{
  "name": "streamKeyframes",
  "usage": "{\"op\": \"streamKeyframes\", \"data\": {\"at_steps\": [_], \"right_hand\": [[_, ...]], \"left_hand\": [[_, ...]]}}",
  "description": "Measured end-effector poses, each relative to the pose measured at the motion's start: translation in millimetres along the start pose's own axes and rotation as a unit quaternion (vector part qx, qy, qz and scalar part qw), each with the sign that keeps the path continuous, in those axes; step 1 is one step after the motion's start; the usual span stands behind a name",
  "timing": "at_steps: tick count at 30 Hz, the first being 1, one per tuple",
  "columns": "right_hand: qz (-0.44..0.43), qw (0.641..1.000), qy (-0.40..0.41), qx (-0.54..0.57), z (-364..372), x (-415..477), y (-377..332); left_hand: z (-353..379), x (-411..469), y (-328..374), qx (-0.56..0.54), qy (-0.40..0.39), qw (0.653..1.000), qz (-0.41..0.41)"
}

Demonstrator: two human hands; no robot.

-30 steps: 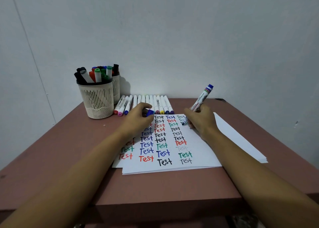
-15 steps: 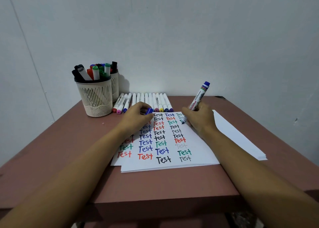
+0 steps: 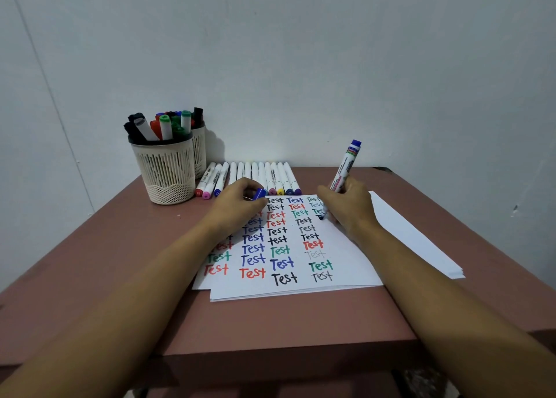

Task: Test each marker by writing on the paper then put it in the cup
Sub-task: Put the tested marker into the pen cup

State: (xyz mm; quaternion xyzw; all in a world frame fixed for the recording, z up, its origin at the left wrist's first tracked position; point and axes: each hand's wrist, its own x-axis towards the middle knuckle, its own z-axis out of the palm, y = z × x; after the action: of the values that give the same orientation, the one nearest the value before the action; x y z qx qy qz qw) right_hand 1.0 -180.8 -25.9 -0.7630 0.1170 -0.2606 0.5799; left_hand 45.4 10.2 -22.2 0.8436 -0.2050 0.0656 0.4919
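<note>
Slanting up through right fingers [image 3: 352,189], marker [image 3: 346,165]

open tabletop [image 3: 120,262] left of the paper [image 3: 340,257] runs straight to the cup [image 3: 167,172]; row of markers [image 3: 270,173] crowds its right side, wall [image 3: 301,66] close behind

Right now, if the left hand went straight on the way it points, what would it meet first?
Probably the row of markers lying just beyond the left hand, which holds a blue cap; depth is unclear.
</note>
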Motion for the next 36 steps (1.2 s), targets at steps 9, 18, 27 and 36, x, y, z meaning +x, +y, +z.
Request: {"op": "streamKeyframes", "data": {"at_steps": [9, 18, 27, 36], "right_hand": [[-0.009, 0.999, 0.041, 0.008, -1.5, -0.7, -0.1], [-0.006, 0.999, 0.033, 0.004, -2.0, -2.3, -2.1], [-0.033, 0.996, 0.074, -0.029, -3.7, -4.5, -3.9], [-0.018, 0.997, 0.067, -0.032, -3.4, -2.2, -3.4]], "left_hand": [[0.4, 0.0, -0.4, 0.009, 0.002, 1.0, 0.002], [0.4, 0.3, -0.2, 0.02, 0.003, 1.0, 0.004], [0.2, 0.2, 0.4, 0.019, -0.001, 1.0, 0.004], [0.0, -0.7, 1.5, 0.02, -0.008, 1.0, -0.001]]}}
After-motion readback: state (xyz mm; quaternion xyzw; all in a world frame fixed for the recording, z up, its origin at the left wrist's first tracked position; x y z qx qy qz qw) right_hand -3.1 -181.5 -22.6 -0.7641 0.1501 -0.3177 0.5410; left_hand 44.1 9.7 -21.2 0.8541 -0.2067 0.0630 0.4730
